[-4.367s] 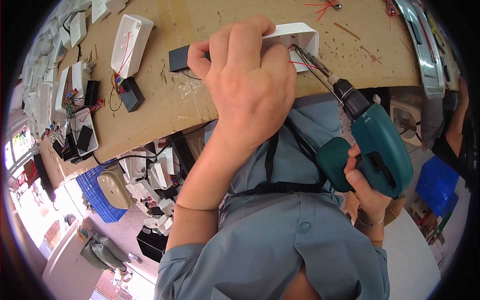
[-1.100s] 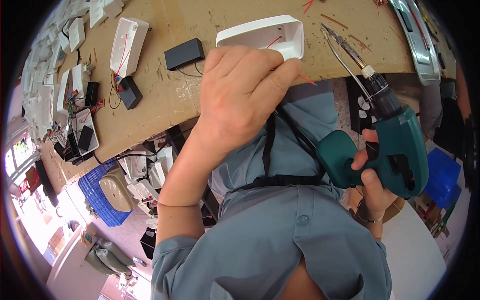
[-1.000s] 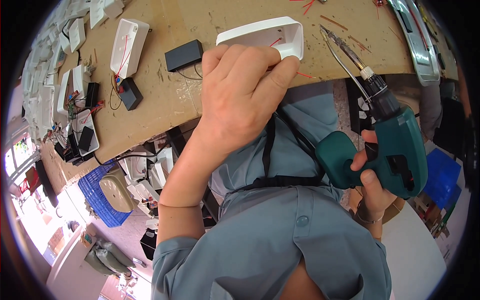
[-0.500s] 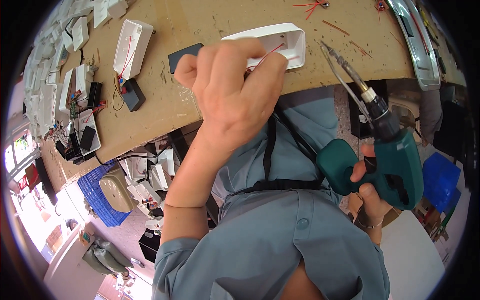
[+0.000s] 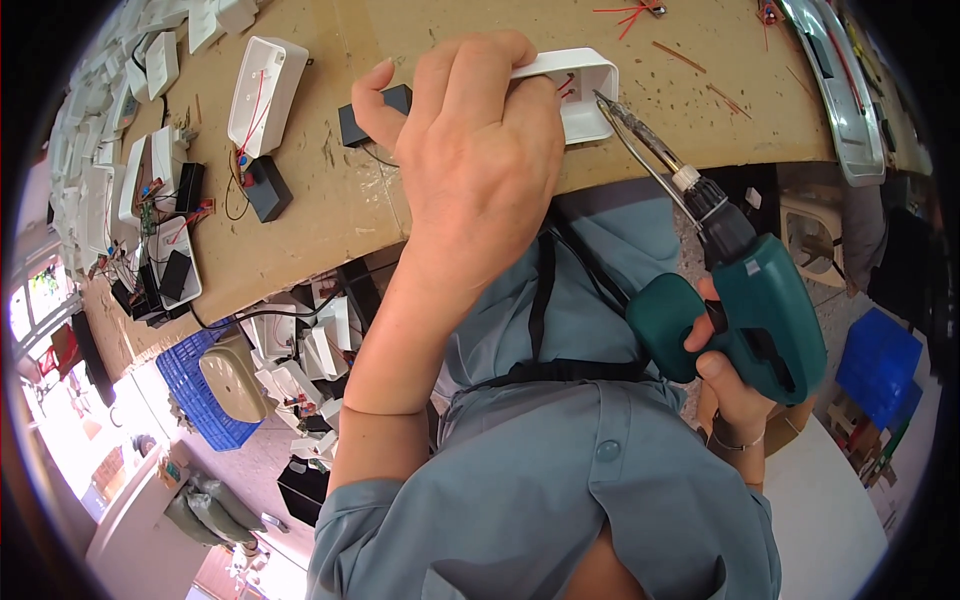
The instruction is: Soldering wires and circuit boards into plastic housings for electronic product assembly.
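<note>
The left hand [image 5: 485,150] bends over the left part of the white box [image 5: 600,122], its back turned up and its little finger spread away to the left; the fingertips are mostly hidden, so I cannot tell whether they pinch a wire or press on the box. The box's open right end shows just right of the thumb, with red wire [image 5: 566,84] against its inner wall. The right hand [image 5: 725,350] is closed round the handle of the green soldering gun [image 5: 775,310], index finger at the trigger. Ahead of that grip, up and to the left, the tip [image 5: 650,143] reaches the box's right edge; contact is unclear. The black block [image 5: 395,105] lies just left of the left hand, partly behind the little finger. Farther left of that hand stand another white box [image 5: 265,95] with red wires inside and, at its near end, a second black block [image 5: 266,190]; beyond these, at the far left, is a pile of white casings [image 5: 95,150]. Past the tip, on the right, brown sticks [image 5: 680,55] lie on the bench [image 5: 320,200], with a shiny tray [image 5: 850,110] farther right. Below the bench, left of the left forearm, are a beige stool [image 5: 232,378] and a blue basket [image 5: 180,375].
</note>
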A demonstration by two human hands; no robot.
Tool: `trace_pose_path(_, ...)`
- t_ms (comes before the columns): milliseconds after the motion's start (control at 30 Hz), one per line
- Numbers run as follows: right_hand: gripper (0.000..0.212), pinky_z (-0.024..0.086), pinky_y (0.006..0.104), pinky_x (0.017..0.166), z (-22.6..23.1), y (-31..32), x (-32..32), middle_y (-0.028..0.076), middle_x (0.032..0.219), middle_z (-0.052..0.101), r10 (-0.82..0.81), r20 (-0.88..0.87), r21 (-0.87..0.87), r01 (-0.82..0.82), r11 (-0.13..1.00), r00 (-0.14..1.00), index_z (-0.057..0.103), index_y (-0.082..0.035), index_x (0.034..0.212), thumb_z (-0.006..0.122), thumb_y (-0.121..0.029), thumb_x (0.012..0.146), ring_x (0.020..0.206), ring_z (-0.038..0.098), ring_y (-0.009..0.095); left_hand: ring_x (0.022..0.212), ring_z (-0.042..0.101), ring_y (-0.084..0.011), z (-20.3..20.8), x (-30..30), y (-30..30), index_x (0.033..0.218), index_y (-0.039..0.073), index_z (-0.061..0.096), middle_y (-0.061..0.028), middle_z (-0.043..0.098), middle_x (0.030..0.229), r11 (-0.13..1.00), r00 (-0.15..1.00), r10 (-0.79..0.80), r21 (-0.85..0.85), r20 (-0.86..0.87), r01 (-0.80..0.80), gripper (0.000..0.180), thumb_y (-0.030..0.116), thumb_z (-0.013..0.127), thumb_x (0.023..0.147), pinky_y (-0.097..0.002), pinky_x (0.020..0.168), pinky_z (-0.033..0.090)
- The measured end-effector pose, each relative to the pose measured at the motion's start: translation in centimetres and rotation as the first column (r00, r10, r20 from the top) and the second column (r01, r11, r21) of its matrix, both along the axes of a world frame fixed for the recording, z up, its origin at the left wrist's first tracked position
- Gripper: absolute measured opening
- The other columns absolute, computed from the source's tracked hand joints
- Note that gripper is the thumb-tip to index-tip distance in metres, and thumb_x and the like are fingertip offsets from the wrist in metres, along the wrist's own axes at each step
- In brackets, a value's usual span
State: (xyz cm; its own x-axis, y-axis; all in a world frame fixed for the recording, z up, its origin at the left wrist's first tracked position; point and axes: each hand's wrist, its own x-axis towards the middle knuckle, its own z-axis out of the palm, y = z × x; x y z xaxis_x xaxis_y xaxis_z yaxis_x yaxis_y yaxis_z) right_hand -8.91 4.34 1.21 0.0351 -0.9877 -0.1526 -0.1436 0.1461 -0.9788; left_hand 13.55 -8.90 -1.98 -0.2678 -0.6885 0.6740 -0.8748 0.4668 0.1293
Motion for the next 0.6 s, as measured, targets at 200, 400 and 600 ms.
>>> trace_pose_path(200,0.054,0.046,0.0277,0.065,0.10,-0.63,0.44,0.018,0.107,0.055,0.009,0.024,0.019,-0.009,1.000,1.000,0.045,0.007,0.116,0.066,-0.007,0.068,0.069,0.056,0.015,0.080,0.051,-0.0168,0.19,-0.16,-0.02,0.072,0.009,0.064,0.0005,0.055,0.090,1.000,1.000,0.000,0.014,-0.007,0.001,0.005,0.011,0.066,0.068,-0.0387,0.085,0.025)
trace_pose_path(400,0.053,0.046,0.0274,0.065,0.02,-0.77,0.45,0.018,0.108,0.055,0.039,-0.004,-0.014,-0.039,0.999,0.999,0.045,0.007,0.116,0.065,-0.006,0.069,0.068,0.055,0.015,0.081,0.052,-0.0163,0.31,-0.15,0.20,0.071,0.010,0.064,0.0009,0.056,0.089,1.000,0.999,0.016,0.024,-0.039,-0.015,0.005,0.012,0.067,0.068,-0.0431,0.088,0.023)
trace_pose_path(600,0.054,0.046,0.0276,0.064,0.15,-0.62,0.60,0.019,0.108,0.055,0.035,-0.001,-0.025,-0.035,0.999,0.999,0.044,0.007,0.117,0.065,-0.006,0.069,0.069,0.056,0.015,0.083,0.052,-0.0156,0.34,-0.22,0.32,0.072,0.010,0.065,-0.0001,0.056,0.090,0.997,0.996,0.066,0.040,-0.053,-0.064,0.005,0.014,0.067,0.070,-0.0471,0.089,0.021)
